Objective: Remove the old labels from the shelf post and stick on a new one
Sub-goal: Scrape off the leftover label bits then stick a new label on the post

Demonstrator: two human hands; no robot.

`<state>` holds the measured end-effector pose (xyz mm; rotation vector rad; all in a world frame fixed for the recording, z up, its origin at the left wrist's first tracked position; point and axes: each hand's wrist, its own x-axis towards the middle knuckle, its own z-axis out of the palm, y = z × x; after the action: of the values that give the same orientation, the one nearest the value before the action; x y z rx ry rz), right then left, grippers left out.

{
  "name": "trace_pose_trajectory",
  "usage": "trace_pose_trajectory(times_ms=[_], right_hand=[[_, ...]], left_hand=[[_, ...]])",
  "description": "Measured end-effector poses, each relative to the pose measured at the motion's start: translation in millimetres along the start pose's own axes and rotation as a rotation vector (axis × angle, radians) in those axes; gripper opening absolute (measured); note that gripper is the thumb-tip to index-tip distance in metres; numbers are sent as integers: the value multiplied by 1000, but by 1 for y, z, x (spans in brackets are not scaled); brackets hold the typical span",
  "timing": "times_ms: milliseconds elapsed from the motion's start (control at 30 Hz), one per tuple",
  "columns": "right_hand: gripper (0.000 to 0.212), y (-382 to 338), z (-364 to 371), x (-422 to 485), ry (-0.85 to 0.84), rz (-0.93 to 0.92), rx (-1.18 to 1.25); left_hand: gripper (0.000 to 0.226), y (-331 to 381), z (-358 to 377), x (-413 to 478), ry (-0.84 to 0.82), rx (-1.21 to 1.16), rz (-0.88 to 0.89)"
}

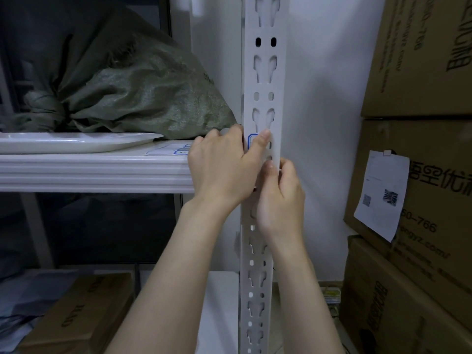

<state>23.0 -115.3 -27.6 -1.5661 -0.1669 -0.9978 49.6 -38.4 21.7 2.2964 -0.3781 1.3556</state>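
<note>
Shelf post (263, 85) stands upright in the middle of the view, white, with paired slots down its face. A blue-bordered label (252, 139) sits on that face at shelf height, most of it hidden under a thumb.

The left hand (222, 164) wraps the post's left edge with curled fingers, and its thumb lies straight across the label, pressing it down. The right hand (281, 198) comes up from below. Its thumb and forefinger pinch the label's lower edge near the post's right edge, the other fingers curled behind.

On the left, the white shelf board (89, 172) butts against the post. It carries a white tray (76, 141), a green woven sack (143, 98) that reaches the post's edge, and a sheet of blue-bordered labels (178, 150) just beside the left hand.

On the right, a strip of white wall (319, 98) separates the post from stacked cardboard boxes (421, 72) — the right hand works in front of that gap. A paper sheet (383, 195) hangs on one box.
</note>
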Motion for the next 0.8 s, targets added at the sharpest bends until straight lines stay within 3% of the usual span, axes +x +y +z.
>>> trace_pose_trajectory(times_ms=[200,433,800], right_hand=[[19,0,0,0,0,2,2],[20,-1,-1,0,-14,21,21],[20,0,0,0,4,13,16]], left_hand=[[47,-2,-1,0,-15,10,35],[69,-2,0,-3,24,64,41],[53,-2,4,0,19,-4,-9]])
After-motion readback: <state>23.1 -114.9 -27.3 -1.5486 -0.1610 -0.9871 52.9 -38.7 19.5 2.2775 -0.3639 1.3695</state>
